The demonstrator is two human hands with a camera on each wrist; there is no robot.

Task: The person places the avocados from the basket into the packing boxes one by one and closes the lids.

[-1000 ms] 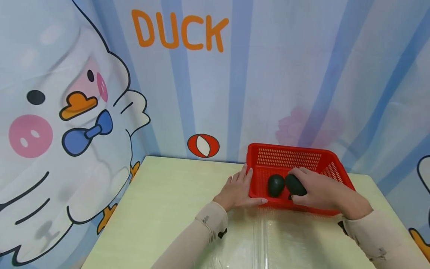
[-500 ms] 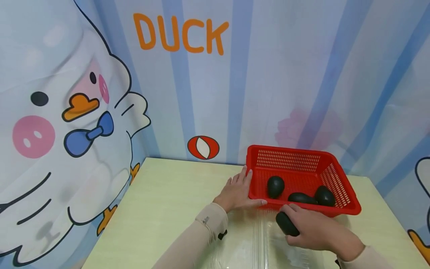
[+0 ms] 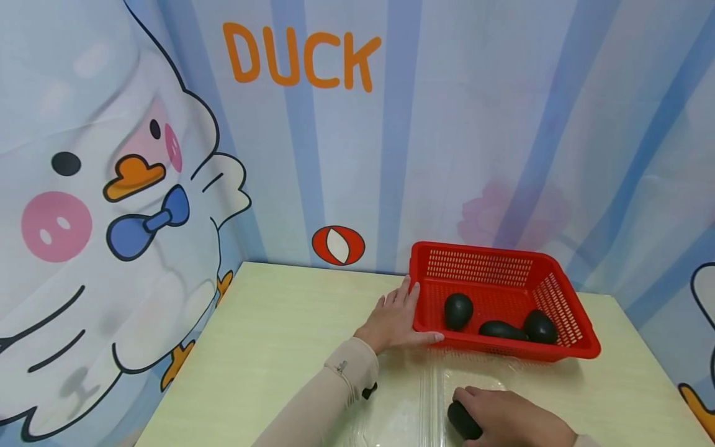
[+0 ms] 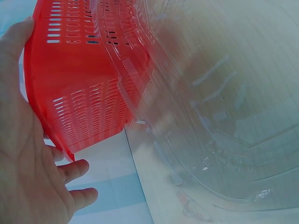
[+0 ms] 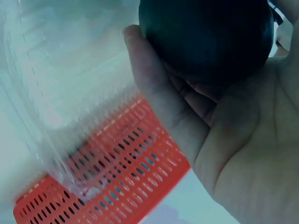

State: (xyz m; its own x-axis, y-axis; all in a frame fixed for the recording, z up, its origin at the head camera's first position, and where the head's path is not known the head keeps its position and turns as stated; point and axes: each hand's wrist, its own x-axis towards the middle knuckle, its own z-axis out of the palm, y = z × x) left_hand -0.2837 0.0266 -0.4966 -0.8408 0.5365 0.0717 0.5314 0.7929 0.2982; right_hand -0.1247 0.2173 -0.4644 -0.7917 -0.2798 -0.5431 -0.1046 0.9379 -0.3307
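My right hand (image 3: 505, 416) holds a dark green avocado (image 3: 463, 422) over the right half of an open clear plastic clamshell box (image 3: 399, 403). In the right wrist view the avocado (image 5: 205, 37) sits against the curled fingers, its top cut off by the frame. My left hand (image 3: 391, 320) rests at the near left corner of a red slotted basket (image 3: 475, 249), fingers outstretched along its rim. Inside the basket lie a rounded avocado (image 3: 458, 310) on the left, a long one (image 3: 503, 330) by the front wall and another (image 3: 540, 326) at the right.
The clamshell's clear edge (image 4: 135, 112) reaches the basket's front wall, overlapping it in the left wrist view. Pale yellow tabletop (image 3: 279, 335) extends to the left. A cartoon duck curtain (image 3: 346, 155) hangs right behind the table's back edge.
My right hand has lifted an avocado out of the basket and carried it toward me, down over the clamshell's right half. My left hand has stayed at the basket's corner.
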